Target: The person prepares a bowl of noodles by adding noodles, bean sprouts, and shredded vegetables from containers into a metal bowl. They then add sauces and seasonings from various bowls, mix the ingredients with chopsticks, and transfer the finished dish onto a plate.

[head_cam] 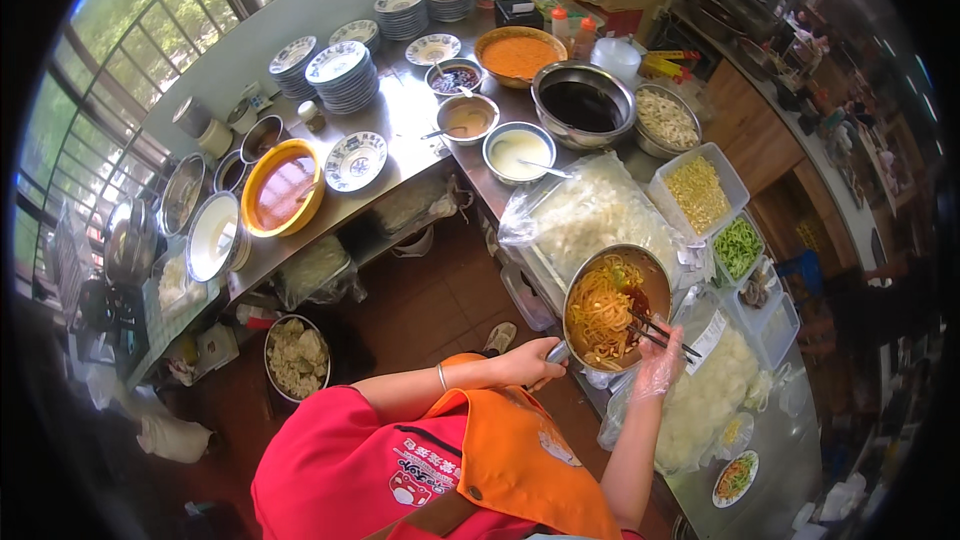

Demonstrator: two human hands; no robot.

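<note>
My left hand (531, 364) is closed around the handle of a metal pan (571, 307), low in front of me. Noodles (602, 306) in reddish sauce with bits of green lie in the pan. In a clear plastic glove, my right hand (661, 360) holds dark chopsticks (651, 328), whose tips reach into the noodles. Just beyond the pan lies a clear bag of pale food (600, 214); another large bag of pale pieces (705, 397) is right of my gloved hand. Tubs of chopped yellow food (694, 195) and shredded green vegetable (737, 249) stand to the right.
Bowls of dark liquid (583, 103), orange sauce (521, 56) and white sauce (519, 152) stand on the metal counter. Stacked patterned plates (343, 79) and a yellow basin of red liquid (283, 187) are at the left. A metal pot of pale chunks (298, 356) stands low at left.
</note>
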